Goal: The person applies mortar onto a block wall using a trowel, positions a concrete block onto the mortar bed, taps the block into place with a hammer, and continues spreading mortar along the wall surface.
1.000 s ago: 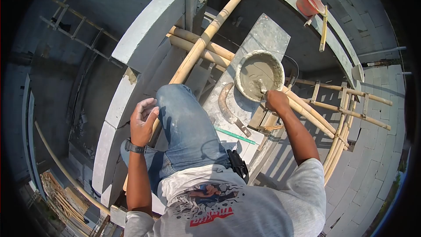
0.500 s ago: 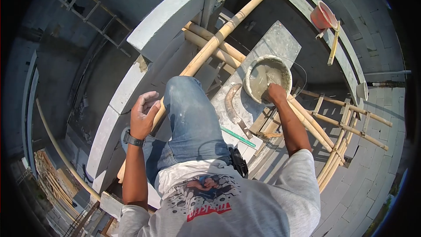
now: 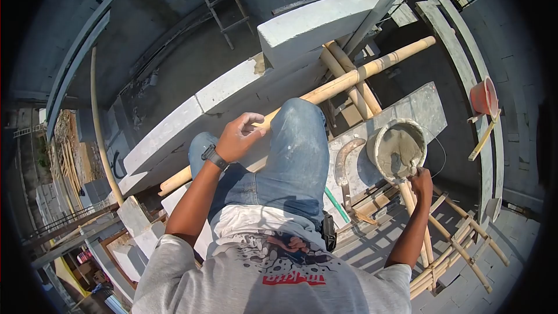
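Pale block walls [image 3: 232,87] are curving around a deep, shadowed drop, with bamboo poles [image 3: 398,57] crossing over it and sunlight falling on a stained grey board [image 3: 417,104]. On that board a bucket [image 3: 372,152] is standing, holding wet grey mortar [image 3: 399,142], its wire handle [image 3: 445,157] hanging out to one side. The right hand [image 3: 422,182] is curling at the near rim, apparently gripping a small tool [image 3: 413,170], though the fingers are hiding most of it. The left hand [image 3: 241,136] is hovering beside the raised knee, loosely open and holding nothing visible, near a bamboo pole.

The bucket is probably the weak point: it is sitting by the board's edge, and I cannot tell whether its base is overhanging. A hard push or lean on the rim could be tipping it, spilling mortar through the gaps below. A curved tool [image 3: 347,154] is lying just beside it, and a knock from the leg or the bucket could be sending that over as well, or the green strip [image 3: 336,204] near it.
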`<action>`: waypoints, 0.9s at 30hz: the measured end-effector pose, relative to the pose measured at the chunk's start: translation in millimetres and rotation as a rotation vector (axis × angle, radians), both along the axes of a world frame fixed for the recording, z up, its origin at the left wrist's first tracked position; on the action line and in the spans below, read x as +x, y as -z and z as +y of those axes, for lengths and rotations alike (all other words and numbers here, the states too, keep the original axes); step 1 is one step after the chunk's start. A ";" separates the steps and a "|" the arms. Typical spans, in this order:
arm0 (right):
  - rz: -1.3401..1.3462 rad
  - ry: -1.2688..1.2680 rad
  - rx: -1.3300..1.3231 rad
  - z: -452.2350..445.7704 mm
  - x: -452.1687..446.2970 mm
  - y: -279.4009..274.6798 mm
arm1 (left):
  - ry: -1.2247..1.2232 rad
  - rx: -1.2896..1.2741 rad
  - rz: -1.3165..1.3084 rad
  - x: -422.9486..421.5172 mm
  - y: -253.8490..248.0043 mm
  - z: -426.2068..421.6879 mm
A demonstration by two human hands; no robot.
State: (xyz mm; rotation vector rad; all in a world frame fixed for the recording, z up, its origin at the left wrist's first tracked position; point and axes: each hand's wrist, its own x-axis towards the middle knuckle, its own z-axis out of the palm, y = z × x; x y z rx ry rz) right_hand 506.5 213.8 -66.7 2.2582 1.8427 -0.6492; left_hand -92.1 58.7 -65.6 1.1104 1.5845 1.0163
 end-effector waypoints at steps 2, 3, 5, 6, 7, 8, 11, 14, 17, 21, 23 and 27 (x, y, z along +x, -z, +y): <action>-0.298 -0.034 0.024 2.3 -26.1 -4.2 | -0.024 -0.068 0.048 -4.6 4.8 -3.3; -0.387 -0.044 -0.012 10.2 -32.6 22.2 | -0.039 -0.101 0.073 -6.6 5.4 -3.7; -0.412 -0.202 -0.048 23.9 -34.1 92.0 | -0.036 -0.073 0.096 -6.8 5.8 -4.1; -0.393 -0.280 -0.029 21.6 -46.5 97.5 | -0.038 -0.047 0.100 -7.3 5.5 -4.7; -0.329 -0.246 -0.031 20.9 -50.8 97.1 | -0.031 -0.026 0.098 -7.2 5.5 -5.9; -0.308 -0.270 -0.054 14.9 -53.6 79.8 | -0.024 -0.011 0.103 -8.3 3.4 -7.6; -0.032 -0.173 -0.141 -1.3 -15.7 26.7 | -0.062 -0.070 0.026 -15.4 7.3 -15.9; -0.109 -0.006 -0.109 -10.6 -13.0 13.9 | -0.049 -0.073 0.047 -26.6 30.3 -16.8; -0.222 0.026 -0.145 8.5 -56.8 48.2 | 0.000 -0.050 0.092 -20.3 27.8 -7.4; -0.057 -0.202 -0.196 40.7 -31.5 149.7 | 0.035 -0.003 0.093 -1.6 -4.4 14.4; 0.202 0.045 -0.286 22.0 -43.0 53.9 | 0.024 0.014 0.089 -2.6 -9.3 13.0; 0.730 0.483 -0.271 -32.6 9.7 31.0 | -0.031 -0.030 0.083 -26.9 6.1 -14.2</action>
